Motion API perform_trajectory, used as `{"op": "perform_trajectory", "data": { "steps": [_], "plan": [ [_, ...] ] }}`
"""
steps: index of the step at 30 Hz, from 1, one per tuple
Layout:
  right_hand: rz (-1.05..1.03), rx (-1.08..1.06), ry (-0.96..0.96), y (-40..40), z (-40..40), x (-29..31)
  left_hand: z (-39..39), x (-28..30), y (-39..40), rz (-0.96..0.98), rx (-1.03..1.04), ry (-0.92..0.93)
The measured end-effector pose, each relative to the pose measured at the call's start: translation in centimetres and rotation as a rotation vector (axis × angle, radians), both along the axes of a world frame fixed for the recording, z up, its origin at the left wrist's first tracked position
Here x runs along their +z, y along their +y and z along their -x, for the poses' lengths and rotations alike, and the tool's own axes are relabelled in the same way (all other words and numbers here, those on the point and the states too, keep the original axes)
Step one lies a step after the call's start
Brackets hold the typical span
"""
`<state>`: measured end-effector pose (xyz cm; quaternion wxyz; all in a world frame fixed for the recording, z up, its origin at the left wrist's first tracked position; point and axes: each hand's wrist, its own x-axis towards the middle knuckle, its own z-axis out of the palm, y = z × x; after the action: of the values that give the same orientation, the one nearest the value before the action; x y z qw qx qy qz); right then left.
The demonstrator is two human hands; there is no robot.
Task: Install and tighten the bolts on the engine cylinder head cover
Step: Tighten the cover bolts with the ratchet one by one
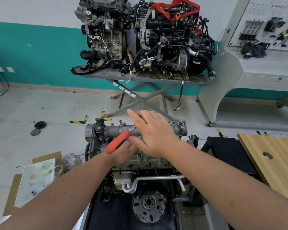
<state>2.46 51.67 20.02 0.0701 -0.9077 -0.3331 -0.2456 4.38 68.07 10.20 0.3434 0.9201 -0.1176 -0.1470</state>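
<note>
Both forearms come in from the bottom edge and meet over the engine [140, 165], which stands low in front of the person with its flywheel [149, 207] facing the camera. On top of it lies the cover [113, 130], a grey cast piece that runs across from the chain end at the left to the far right end.

My reading is that one hand works the tool while the other guides it. The left hand [123, 153] is under the ratchet [119, 143], and its fingers seem curled around the lower part of the red grip, though the grip hides them partly. The right hand [152, 135] lies over the metal head of the ratchet. Its index finger is stretched straight and points away; the other fingers bend down over the tool head, probably to steady it on a bolt. I cannot tell if they really close around something, because the hand covers the socket and there is some blur.

One bolt [140, 154] stands up at the near edge of the cover, just below the right hand, not yet driven down, I think.

About writing: no brand is readable on the ratchet or the engine. Small white labels [125, 90] are stuck on a leg of the folding table [145, 78] behind, and the board [263, 22] at the right has a printed diagram, but all are too small to read.
</note>
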Motion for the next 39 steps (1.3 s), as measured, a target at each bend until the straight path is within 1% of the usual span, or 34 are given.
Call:
{"op": "perform_trajectory", "data": {
  "steps": [1, 3, 4, 5, 6, 8, 9, 10, 12, 13, 14, 15, 16, 17, 18, 19, 20, 21, 23, 25, 27, 28, 30, 31, 32, 34, 36, 37, 39],
  "plan": [
    [0.003, 0.009, 0.017, -0.1, 0.0, 0.1, 0.1, 0.1, 0.0, -0.001, -0.008, -0.011],
    [-0.009, 0.013, 0.022, 0.0, -0.1, 0.3, 0.2, 0.7, 0.1, -0.017, -0.051, 0.047],
    [-0.016, 0.009, 0.007, 0.0, -0.1, 0.5, 0.2, 1.1, 0.2, -0.059, -0.07, 0.11],
    [-0.016, 0.002, -0.015, 0.1, -0.1, 0.7, 0.0, 0.9, 0.3, -0.105, -0.088, 0.132],
    [-0.011, -0.01, -0.039, 0.3, -0.1, 0.9, -0.1, 0.7, 0.4, -0.131, -0.091, 0.136],
    [0.012, -0.06, -0.038, 0.9, -0.2, 1.5, -0.1, 0.4, 0.3, -0.102, -0.087, 0.116],
    [0.016, -0.097, 0.011, 1.3, -0.1, 2.0, -0.2, 0.3, 0.4, -0.081, -0.077, 0.109],
    [0.007, -0.15, 0.102, 1.7, -0.3, 2.4, -0.3, 0.1, 0.4, -0.076, -0.07, 0.108],
    [-0.086, -0.264, 0.36, 2.3, -0.7, 3.2, -0.4, 0.0, 0.5, -0.097, -0.092, 0.106],
    [-0.198, -0.297, 0.512, 2.5, -0.8, 3.6, -0.5, -0.1, 0.5, -0.11, -0.108, 0.104],
    [-0.388, -0.315, 0.685, 2.6, -0.8, 4.0, -0.5, -0.2, 0.5, -0.122, -0.119, 0.094],
    [-0.658, -0.313, 0.873, 2.7, -0.9, 4.1, -0.5, -0.1, 0.5, -0.126, -0.129, 0.087],
    [-0.976, -0.284, 1.061, 2.6, -0.8, 4.1, -0.6, 0.0, 0.5, -0.136, -0.131, 0.077],
    [-1.287, -0.216, 1.231, 2.6, -0.6, 4.0, -0.5, 0.1, 0.5, -0.144, -0.135, 0.066],
    [-1.543, -0.142, 1.344, 2.5, -0.4, 3.7, -0.5, 0.2, 0.5, -0.155, -0.142, 0.061],
    [-1.732, -0.088, 1.408, 2.4, -0.2, 3.3, -0.4, 0.3, 0.4, -0.162, -0.152, 0.048],
    [-1.865, -0.048, 1.427, 2.2, 0.0, 2.6, -0.4, 0.3, 0.4, -0.167, -0.161, 0.045],
    [-1.947, -0.019, 1.423, 2.1, 0.1, 2.0, -0.3, 0.4, 0.4, -0.168, -0.169, 0.043],
    [-2.004, 0.007, 1.356, 2.1, 0.2, 1.2, -0.1, 0.4, 0.4, -0.167, -0.17, 0.051],
    [-2.011, 0.025, 1.265, 2.2, 0.3, 0.9, -0.1, 0.3, 0.4, -0.147, -0.156, 0.058],
    [-1.943, 0.023, 1.154, 2.4, 0.5, 0.6, 0.0, 0.5, 0.4, -0.122, -0.122, 0.063],
    [-1.842, -0.024, 1.083, 2.4, 0.6, 0.4, 0.0, 0.6, 0.3, -0.108, -0.113, 0.06],
    [-1.537, -0.122, 0.948, 2.2, 0.9, -0.5, 0.1, 0.8, 0.3, -0.095, -0.108, 0.072],
    [-1.399, -0.133, 0.858, 2.3, 1.1, -0.6, 0.2, 0.9, 0.2, -0.088, -0.106, 0.077],
    [-1.298, -0.103, 0.74, 2.4, 1.4, -0.8, 0.1, 0.8, 0.2, -0.086, -0.105, 0.076],
    [-1.114, -0.009, 0.423, 2.6, 1.4, -1.7, 0.1, 0.6, 0.2, -0.08, -0.097, 0.078],
    [-0.841, 0.051, 0.111, 2.5, 1.0, -2.5, 0.1, 0.2, 0.5, -0.031, -0.059, 0.078],
    [-0.726, 0.063, 0.0, 2.4, 0.8, -2.6, 0.1, 0.2, 0.7, 0.004, -0.045, 0.086],
    [-0.567, 0.064, -0.116, 2.1, 0.3, -2.3, 0.2, 0.5, 0.8, 0.094, -0.073, 0.105]
  ]
}}
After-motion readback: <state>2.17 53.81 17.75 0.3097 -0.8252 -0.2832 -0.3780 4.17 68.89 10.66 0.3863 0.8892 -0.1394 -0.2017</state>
